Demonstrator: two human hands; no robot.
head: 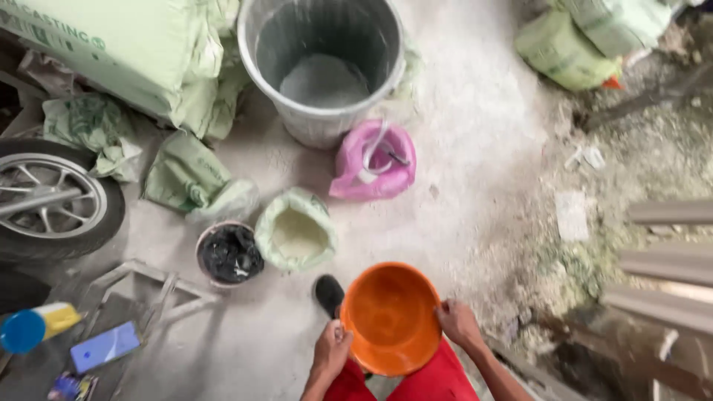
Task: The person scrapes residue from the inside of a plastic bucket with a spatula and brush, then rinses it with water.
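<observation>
You hold an orange plastic bowl (391, 318), round and smooth, with its open side facing up toward you. It looks empty, its inside lightly dusted pale. It sits low in view, above your red-clad knees, gripped at opposite points of its rim.

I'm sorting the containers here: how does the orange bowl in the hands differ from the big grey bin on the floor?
The round orange plastic bowl is shallow and looks empty; the tall grey plastic bin is deep, with pale powder at its bottom. The bowl is gripped at its rim by the left hand and right hand; the bin stands untouched on the dusty floor. The bowl is smaller. Both are round and open-topped.
</observation>
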